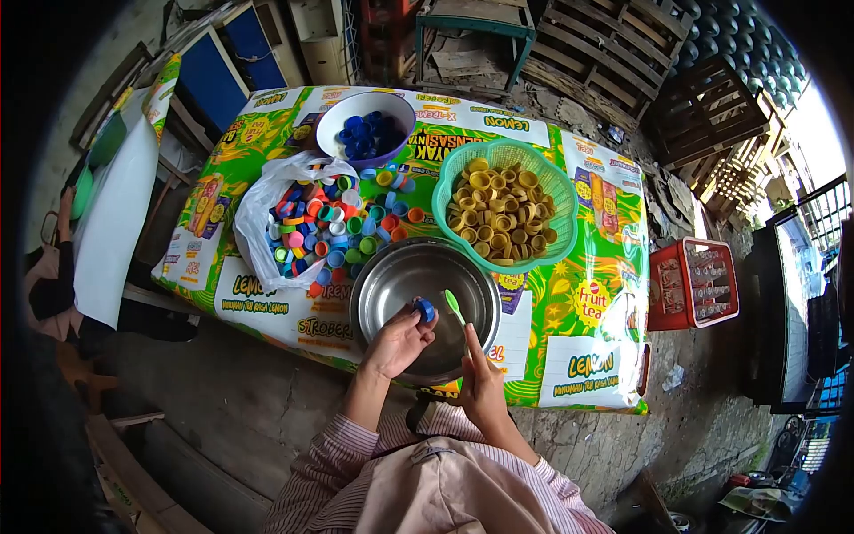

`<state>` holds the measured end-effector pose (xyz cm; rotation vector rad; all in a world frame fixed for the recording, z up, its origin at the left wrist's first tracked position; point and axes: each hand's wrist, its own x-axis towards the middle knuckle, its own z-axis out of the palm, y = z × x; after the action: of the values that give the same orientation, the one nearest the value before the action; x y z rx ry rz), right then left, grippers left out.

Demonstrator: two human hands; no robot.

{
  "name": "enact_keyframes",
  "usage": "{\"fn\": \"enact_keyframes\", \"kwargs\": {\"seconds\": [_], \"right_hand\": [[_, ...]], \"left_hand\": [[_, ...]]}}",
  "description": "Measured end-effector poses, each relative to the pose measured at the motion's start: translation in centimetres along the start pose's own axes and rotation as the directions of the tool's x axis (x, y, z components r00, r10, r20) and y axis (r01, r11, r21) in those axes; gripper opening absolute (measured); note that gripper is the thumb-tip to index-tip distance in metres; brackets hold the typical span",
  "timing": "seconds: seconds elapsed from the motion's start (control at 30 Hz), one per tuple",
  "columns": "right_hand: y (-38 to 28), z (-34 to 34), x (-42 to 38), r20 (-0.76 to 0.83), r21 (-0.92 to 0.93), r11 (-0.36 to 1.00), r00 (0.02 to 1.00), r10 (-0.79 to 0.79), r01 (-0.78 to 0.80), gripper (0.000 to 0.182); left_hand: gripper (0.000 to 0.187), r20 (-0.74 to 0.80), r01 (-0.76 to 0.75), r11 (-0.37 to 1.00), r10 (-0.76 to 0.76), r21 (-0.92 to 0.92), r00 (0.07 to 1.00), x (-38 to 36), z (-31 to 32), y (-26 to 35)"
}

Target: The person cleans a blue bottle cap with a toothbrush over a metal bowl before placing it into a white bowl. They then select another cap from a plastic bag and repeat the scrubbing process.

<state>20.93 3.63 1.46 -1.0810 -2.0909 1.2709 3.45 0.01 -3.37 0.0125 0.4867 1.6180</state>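
Between the fingertips of my left hand (398, 344) is a blue bottle cap (424, 310), held over a steel basin (374, 283). My right hand (483, 389) grips a toothbrush (455, 305) with a green head, its bristle end pointing up over the same basin. Behind the basin, an open plastic bag (258, 214) spills mixed coloured bottle caps (337, 229) onto the table. A green plastic basket (442, 198) to the right holds many yellow caps (503, 214). Farther back, a white bowl (332, 123) contains dark blue caps (369, 135).
A bright printed sheet covers the table (592, 356). Right of it, a red crate (694, 283) of bottles stands on the floor. Wooden pallets (614, 53) and a green-framed stand (476, 40) are at the back. Another person (55, 267) is at the far left.
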Motion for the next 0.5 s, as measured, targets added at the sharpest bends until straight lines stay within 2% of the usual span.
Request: {"fn": "enact_keyframes", "kwargs": {"seconds": [0.03,0.07,0.13,0.17,0.2,0.27,0.3,0.33,0.4,0.5], "right_hand": [[0.17,0.26,-0.15,-0.043,0.002,0.995,0.994,-0.103,0.103,0.055],[0.01,0.4,-0.06,-0.045,0.002,0.995,0.994,-0.102,0.102,0.055],[-0.28,0.47,0.06,0.016,0.013,0.992,0.992,-0.129,0.128,0.055],[-0.04,0.49,0.32,-0.023,0.014,0.995,0.995,-0.1,0.1,0.054],[-0.2,0.29,0.48,-0.023,0.013,0.995,0.995,-0.1,0.101,0.054],[-0.71,0.1,0.36,-0.04,0.016,0.989,0.988,-0.147,0.148,0.054],[-0.63,0.2,0.15,0.007,-0.036,0.986,0.987,-0.161,0.161,0.055],[-0.56,0.15,0.37,0.004,-0.037,0.986,0.987,-0.161,0.161,0.055],[-0.27,-0.06,0.72,0.011,0.002,1.0,1.0,-0.001,0.001,0.055],[-0.11,0.16,0.46,-0.001,0.019,0.997,0.997,-0.079,0.079,0.056]], "left_hand": [[0.027,0.008,-0.024,1.0,0.024,-0.02,1.0,0.18,0.03,-0.27],[0.027,0.008,-0.023,1.0,0.023,-0.019,1.0,0.31,0.23,-0.28],[0.028,0.127,-0.004,0.998,0.011,-0.058,0.992,0.42,0.62,-0.3],[0.028,0.049,-0.023,1.0,0.023,0.002,0.999,0.48,0.2,-0.54],[0.028,0.05,-0.024,1.0,0.024,0.0,0.998,0.55,0.31,-0.56],[0.026,-0.045,0.004,1.0,-0.004,-0.009,0.999,0.35,0.51,-0.56],[0.022,0.077,0.039,0.998,-0.036,-0.046,0.996,0.62,0.38,-0.28],[0.022,0.079,0.041,0.998,-0.037,-0.045,0.996,0.64,0.36,-0.23],[0.018,0.034,0.011,0.999,-0.01,-0.045,0.999,0.43,0.68,-0.13],[0.017,0.069,0.002,0.999,0.001,-0.04,0.998,0.95,0.13,0.1]]}}
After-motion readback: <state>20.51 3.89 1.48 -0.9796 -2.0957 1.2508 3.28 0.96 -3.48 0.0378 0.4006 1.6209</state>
